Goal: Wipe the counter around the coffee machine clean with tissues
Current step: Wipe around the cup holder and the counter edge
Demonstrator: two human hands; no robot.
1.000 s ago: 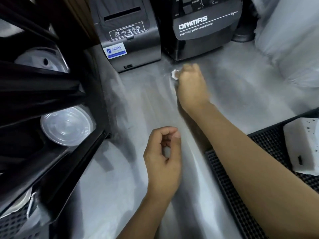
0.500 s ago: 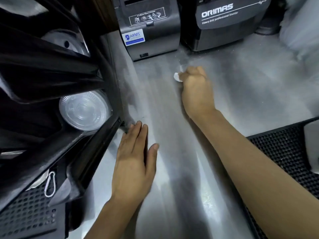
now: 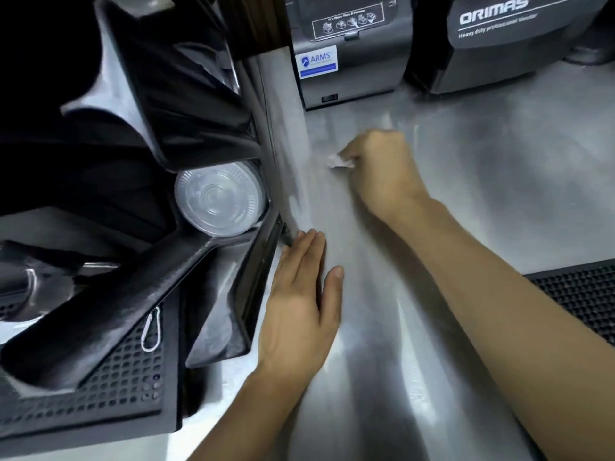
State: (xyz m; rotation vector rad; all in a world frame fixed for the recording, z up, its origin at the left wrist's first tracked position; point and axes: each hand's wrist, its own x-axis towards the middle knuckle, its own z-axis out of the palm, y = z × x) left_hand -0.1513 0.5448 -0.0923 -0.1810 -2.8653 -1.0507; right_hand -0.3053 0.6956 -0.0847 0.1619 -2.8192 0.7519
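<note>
Your right hand (image 3: pixel 382 171) is curled tight round a small crumpled white tissue (image 3: pixel 339 162), holding it down on the steel counter (image 3: pixel 466 227) toward the back, near the front of the grey printer (image 3: pixel 352 81). Your left hand (image 3: pixel 299 301) lies flat and palm down, fingers straight and together, at the counter's left side, its fingertips right at the base of the black coffee machine (image 3: pixel 133 161).

The printer stands at the back edge and carries a blue-and-white sticker (image 3: pixel 316 61) reading "ARMS"; the pictogram label above it is too small to read. Just beside it on the right, the dark blender base (image 3: pixel 506 54) shows "ORIMAS" in white capitals, with a smaller line beneath that starts "Heavy duty professional".

A clear round plastic lid (image 3: pixel 219 197) sits tucked in the coffee machine, and a silver clip (image 3: pixel 151 331) hangs over its perforated grille. The counter is brushed metal, streaked with glare. A black ridged mat (image 3: pixel 582 301) lies at its right edge.
</note>
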